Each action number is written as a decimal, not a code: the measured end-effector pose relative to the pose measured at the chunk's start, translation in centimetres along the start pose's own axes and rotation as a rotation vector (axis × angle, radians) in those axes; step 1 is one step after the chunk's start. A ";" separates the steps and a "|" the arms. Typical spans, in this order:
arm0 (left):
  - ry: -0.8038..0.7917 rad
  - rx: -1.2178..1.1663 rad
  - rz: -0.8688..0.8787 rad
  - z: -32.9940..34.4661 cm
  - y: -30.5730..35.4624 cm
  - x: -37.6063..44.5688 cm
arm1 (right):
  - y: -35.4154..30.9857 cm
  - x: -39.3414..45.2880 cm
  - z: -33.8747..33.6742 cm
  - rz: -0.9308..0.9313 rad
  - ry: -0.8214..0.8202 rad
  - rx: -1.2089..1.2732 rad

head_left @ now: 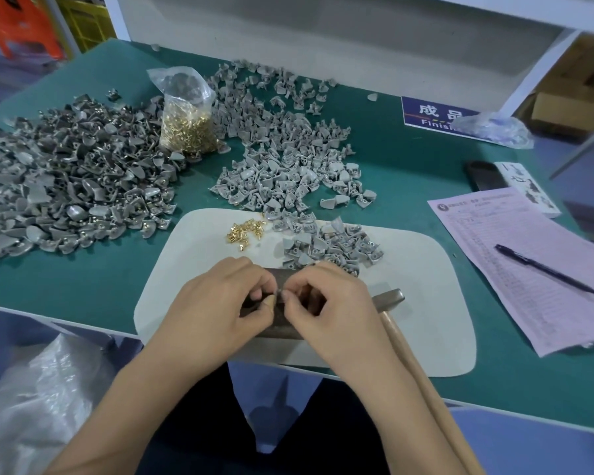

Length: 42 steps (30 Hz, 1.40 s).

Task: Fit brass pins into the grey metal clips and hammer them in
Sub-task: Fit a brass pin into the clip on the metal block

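Note:
My left hand (220, 299) and my right hand (326, 303) meet fingertip to fingertip over a dark metal block (282, 323) on the white mat (408, 303). Between the fingertips I pinch a small grey clip (277, 293); it is mostly hidden and I cannot see a pin in it. Loose brass pins (246, 231) lie on the mat's far side beside a small heap of grey clips (333, 246). A hammer (391, 298) lies to the right of my right hand, its wooden handle running toward me.
A large pile of darker clips (69, 173) covers the left of the green table. A plastic bag of brass pins (187, 125) stands at the back, with lighter clips (282, 145) spread behind the mat. Papers with a pen (546, 269) and a phone (482, 174) lie right.

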State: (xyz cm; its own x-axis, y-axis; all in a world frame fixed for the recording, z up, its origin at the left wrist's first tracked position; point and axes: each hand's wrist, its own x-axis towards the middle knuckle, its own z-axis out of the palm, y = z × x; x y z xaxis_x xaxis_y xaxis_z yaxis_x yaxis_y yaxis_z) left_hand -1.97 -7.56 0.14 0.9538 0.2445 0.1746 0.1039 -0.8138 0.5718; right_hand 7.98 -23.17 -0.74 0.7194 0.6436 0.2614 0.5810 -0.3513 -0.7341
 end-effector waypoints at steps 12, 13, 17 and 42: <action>0.016 -0.017 0.010 -0.2 -1.0 -0.1 | -3.2 1.6 -1.0 -0.056 -0.191 -0.370; 0.016 -0.022 0.010 -0.2 -1.1 -0.2 | -3.5 1.6 -1.0 -0.062 -0.201 -0.399; 0.017 -0.016 0.018 0.0 -1.3 -0.1 | -4.9 2.3 -1.1 -0.070 -0.301 -0.540; 0.028 0.017 0.020 -0.5 -1.6 0.1 | -2.3 1.1 -0.2 0.024 -0.080 -0.206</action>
State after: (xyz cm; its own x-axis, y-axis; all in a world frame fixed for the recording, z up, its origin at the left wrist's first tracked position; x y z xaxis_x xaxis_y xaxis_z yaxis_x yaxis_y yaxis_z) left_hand -2.20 -5.97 -0.33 0.9476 0.2423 0.2083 0.0899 -0.8278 0.5538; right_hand 7.48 -21.81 1.34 0.7064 0.6822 0.1888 0.6353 -0.4934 -0.5941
